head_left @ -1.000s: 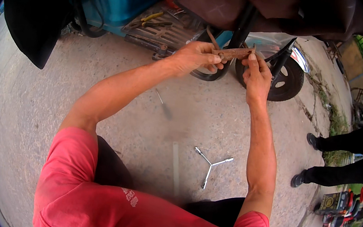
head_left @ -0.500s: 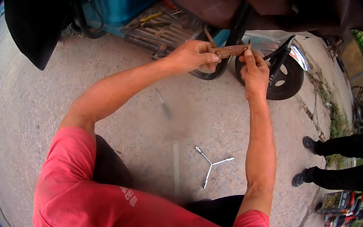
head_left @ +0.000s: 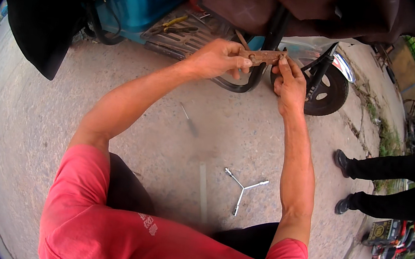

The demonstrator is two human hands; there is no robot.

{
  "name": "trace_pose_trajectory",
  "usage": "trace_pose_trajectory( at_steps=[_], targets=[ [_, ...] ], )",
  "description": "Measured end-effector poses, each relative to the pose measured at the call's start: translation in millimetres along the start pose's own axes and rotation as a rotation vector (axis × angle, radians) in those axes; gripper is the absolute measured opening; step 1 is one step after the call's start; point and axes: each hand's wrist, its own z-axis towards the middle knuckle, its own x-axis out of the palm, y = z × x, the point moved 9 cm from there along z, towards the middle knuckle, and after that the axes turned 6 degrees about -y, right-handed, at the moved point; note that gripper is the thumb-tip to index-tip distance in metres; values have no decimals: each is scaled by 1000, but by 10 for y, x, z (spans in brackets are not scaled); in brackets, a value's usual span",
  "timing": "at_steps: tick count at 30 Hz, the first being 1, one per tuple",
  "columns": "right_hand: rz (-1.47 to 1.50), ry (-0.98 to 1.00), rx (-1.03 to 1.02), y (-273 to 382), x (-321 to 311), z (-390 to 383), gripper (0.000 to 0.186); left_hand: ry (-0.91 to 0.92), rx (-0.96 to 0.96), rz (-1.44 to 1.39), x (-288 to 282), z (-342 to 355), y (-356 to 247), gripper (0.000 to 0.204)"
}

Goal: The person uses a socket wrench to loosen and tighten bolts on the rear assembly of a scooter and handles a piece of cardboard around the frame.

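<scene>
Rusty brown bracket (head_left: 266, 58) up there, long and narrow, round stud (head_left: 251, 57) near its left end, right end slightly higher, pinched between left hand (head_left: 220, 59) and right hand (head_left: 290, 81)

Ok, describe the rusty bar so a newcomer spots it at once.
Start at the black-tyred wheel near the top, right of centre. Just left of it, the left hand and right hand grip opposite ends of a short, flat bar. Its rusty brown surface sets it apart from the smooth black tube passing behind it.
</scene>
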Motion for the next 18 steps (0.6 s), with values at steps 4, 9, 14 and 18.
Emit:
trace_pose_trajectory(
  at_steps=[4,9,14,18],
  targets=[
    [-7,-13,-24,-16,-15,-2,34,0,24,47,6,-1,-39,28],
    [-38,-26,-37,5,-17,-9,33,-2,80,183,-39,33,-88,31],
    [-100,-17,-46,25,-11,-25,33,-68,78,138,-89,72,28,30],
    [-105,-31,-40,50,-3,-45,31,-72,72,159,-102,61,19,30]
  ],
)
